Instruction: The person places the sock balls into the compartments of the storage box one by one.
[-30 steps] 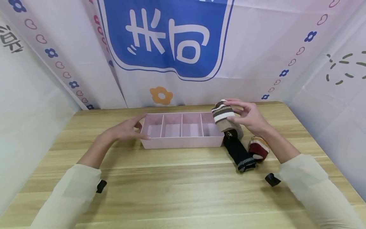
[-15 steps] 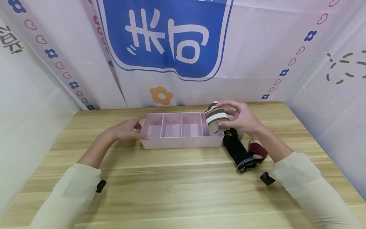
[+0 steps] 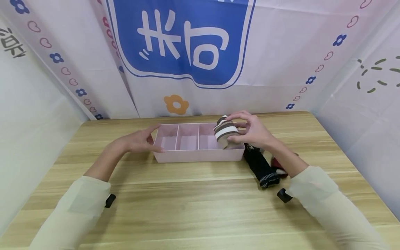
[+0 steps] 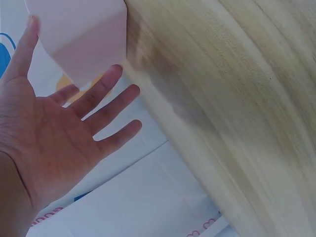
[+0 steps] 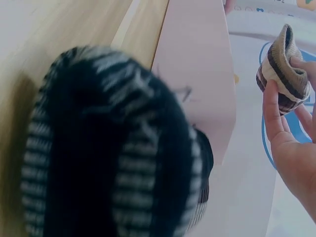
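Pale wood-grain table (image 3: 187, 205) against a hanging white fabric backdrop (image 3: 272, 59) printed with a blue panel, flowers and hearts. Left hand (image 3: 135, 142) spread wide, fingers mostly straight, thumb and forefinger at the left-end corners of a long pink divided box (image 3: 200, 156), smooth, plastic-looking. Right hand (image 3: 253, 132) pinches a rolled brown, tan and white striped knit sock (image 3: 226, 132) over the box's right end; contact with the box: cannot tell. Black sock with white-ribbed cuff (image 3: 260, 168) lies by that end; dark-red and white sock bundle (image 3: 278, 166) beside it, partly hidden by the forearm.
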`<state>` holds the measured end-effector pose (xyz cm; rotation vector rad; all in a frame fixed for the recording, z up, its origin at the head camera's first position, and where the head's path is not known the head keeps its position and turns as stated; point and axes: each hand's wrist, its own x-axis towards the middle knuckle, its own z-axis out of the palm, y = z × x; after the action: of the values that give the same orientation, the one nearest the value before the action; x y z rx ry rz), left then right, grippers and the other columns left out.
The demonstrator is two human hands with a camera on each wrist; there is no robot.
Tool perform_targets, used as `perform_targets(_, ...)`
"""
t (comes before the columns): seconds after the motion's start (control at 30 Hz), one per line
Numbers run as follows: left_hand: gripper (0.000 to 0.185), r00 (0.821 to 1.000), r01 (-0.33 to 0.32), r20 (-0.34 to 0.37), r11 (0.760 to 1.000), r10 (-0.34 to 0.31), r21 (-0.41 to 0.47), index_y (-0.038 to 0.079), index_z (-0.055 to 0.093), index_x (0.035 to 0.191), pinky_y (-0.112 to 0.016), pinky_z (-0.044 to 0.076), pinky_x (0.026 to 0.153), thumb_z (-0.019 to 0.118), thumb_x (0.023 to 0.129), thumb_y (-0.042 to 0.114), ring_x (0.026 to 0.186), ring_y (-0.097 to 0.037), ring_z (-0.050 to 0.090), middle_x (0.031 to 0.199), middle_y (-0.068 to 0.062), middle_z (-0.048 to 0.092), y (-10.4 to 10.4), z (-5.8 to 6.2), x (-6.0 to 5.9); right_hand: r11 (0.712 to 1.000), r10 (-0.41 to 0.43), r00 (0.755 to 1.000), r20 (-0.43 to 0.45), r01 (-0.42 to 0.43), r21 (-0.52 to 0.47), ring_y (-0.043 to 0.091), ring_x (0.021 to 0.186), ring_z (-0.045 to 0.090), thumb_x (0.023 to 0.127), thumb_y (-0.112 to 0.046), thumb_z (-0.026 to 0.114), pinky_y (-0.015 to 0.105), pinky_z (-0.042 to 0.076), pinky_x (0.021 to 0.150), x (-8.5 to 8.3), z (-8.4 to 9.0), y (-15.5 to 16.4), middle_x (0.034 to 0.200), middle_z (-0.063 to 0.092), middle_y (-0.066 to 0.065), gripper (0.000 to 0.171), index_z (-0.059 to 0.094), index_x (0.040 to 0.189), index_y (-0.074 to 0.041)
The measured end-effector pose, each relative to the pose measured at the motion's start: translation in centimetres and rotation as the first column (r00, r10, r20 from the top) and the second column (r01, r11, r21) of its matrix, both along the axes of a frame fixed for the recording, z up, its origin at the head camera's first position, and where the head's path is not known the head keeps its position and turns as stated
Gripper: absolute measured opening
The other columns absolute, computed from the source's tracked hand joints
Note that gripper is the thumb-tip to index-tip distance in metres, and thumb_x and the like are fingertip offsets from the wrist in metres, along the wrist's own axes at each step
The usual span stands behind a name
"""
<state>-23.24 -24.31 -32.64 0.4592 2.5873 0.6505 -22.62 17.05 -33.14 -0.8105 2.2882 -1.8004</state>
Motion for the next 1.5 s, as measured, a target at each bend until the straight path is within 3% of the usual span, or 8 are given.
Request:
perform_targets(0.17, 0.113, 1.000, 0.005, 0.003, 1.000, -0.005, -0.011, 0.007, 0.010, 0.166, -0.044, 0.048, 0.090, 0.077, 0.088, 0.055, 0.100, -0.027, 0.058, 0.111, -0.015, 0.062, 0.1, 0.1, 0.0, 1.000, 0.021, 0.999, 0.037, -0.021, -0.002, 0.045, 0.127, 0.057, 0.078, 0.012, 0.081, 0.034, 0.057, 0.092, 0.0, 0.0, -1.2, 0.144, 0.041, 0.021, 0.059, 0.059, 0.133, 0.008)
perform_targets(0.53, 0.112, 0.999, 0.003, -0.043, 1.000, -0.002, 0.007, 0.010, 0.015, 0.166, -0.044, 0.049, 0.087, 0.079, 0.086, 0.057, 0.100, -0.028, 0.058, 0.113, -0.015, 0.062, 0.1, -0.4, -0.1, 0.996, 0.093, 0.992, 0.082, -0.093, -0.008, 0.041, 0.116, 0.064, 0.079, 0.012, 0.077, 0.038, 0.060, 0.084, 0.0, 0.0, -2.8, 0.142, 0.047, 0.022, 0.063, 0.054, 0.137, 0.006)
perform_targets(0.7, 0.112, 0.998, 0.003, -0.056, 1.000, -0.003, 0.009, 0.009, 0.017, 0.166, -0.048, 0.049, 0.090, 0.079, 0.085, 0.056, 0.104, -0.030, 0.060, 0.118, -0.018, 0.063, 0.1, -0.4, -0.1, 0.997, 0.077, 0.992, 0.103, -0.075, -0.024, 0.041, 0.113, 0.066, 0.078, 0.015, 0.076, 0.037, 0.060, 0.083, -0.2, -0.1, -3.5, 0.142, 0.048, 0.025, 0.062, 0.054, 0.136, 0.009)
perform_targets(1.0, 0.113, 0.993, 0.052, -0.105, 0.997, -0.045, 0.058, -0.003, 0.024, 0.162, -0.057, 0.047, 0.102, 0.087, 0.082, 0.047, 0.118, -0.036, 0.061, 0.122, -0.021, 0.066, -0.1, -0.7, -0.8, 1.000, 0.024, 0.996, 0.084, -0.026, 0.015, 0.038, 0.109, 0.067, 0.077, 0.016, 0.078, 0.034, 0.060, 0.083, -0.5, -0.3, -5.0, 0.132, 0.053, 0.024, 0.058, 0.055, 0.130, 0.010)
perform_targets(1.27, 0.114, 0.995, 0.011, -0.103, 0.997, -0.003, 0.076, 0.000, 0.026, 0.162, -0.040, 0.049, 0.080, 0.089, 0.079, 0.045, 0.095, -0.027, 0.057, 0.107, -0.016, 0.063, -0.1, -0.7, -0.8, 0.998, 0.029, 0.999, 0.043, -0.031, 0.048, 0.037, 0.110, 0.066, 0.075, 0.015, 0.081, 0.035, 0.060, 0.084, -1.0, -0.3, -5.9, 0.121, 0.051, 0.019, 0.079, 0.046, 0.145, 0.006)
perform_targets(1.5, 0.113, 0.998, -0.001, -0.060, 0.991, 0.009, 0.134, 0.000, 0.022, 0.162, -0.036, 0.048, 0.076, 0.090, 0.080, 0.037, 0.089, -0.025, 0.055, 0.099, -0.013, 0.060, -0.5, -0.8, -0.8, 0.995, 0.017, 0.999, 0.043, -0.022, 0.098, 0.036, 0.109, 0.067, 0.075, 0.010, 0.083, 0.033, 0.058, 0.083, -1.2, -0.1, -6.6, 0.123, 0.057, 0.020, 0.075, 0.052, 0.144, 0.006)
